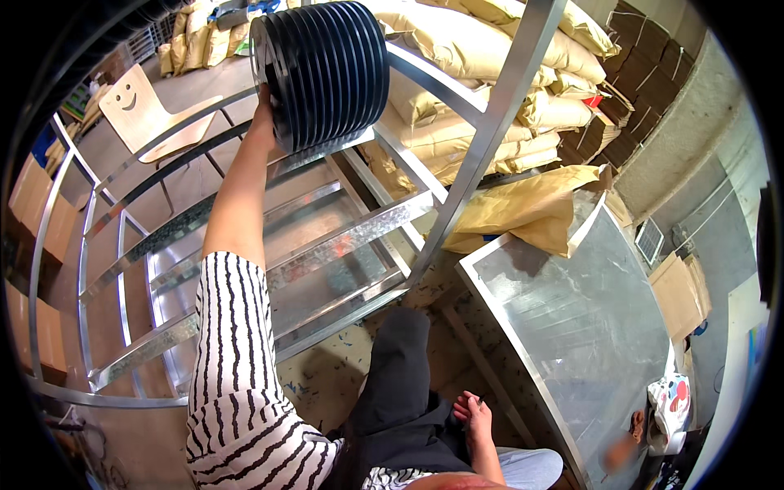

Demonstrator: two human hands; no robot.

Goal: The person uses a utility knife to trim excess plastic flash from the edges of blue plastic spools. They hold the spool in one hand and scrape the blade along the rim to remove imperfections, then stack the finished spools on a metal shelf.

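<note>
A row of black round spools or discs [335,77], lined up side by side like a ribbed drum, sits on the upper rails of a metal rack [351,233]. My left arm stretches forward, and my left hand [265,114] is at the left end of the row, against its paler end face. Its fingers are mostly hidden by the discs but appear closed on that end. Low in the view, my right hand [476,415] rests near my lap beside my dark trousers, its fingers loosely bent and a little apart, with no held object visible.
A grey-topped table [572,302] stands at the right, with a crumpled yellow paper sack [523,211] on its far end. Full sacks [490,106] are piled behind the rack. A wooden chair [155,114] is at the far left, cardboard boxes [41,204] nearer.
</note>
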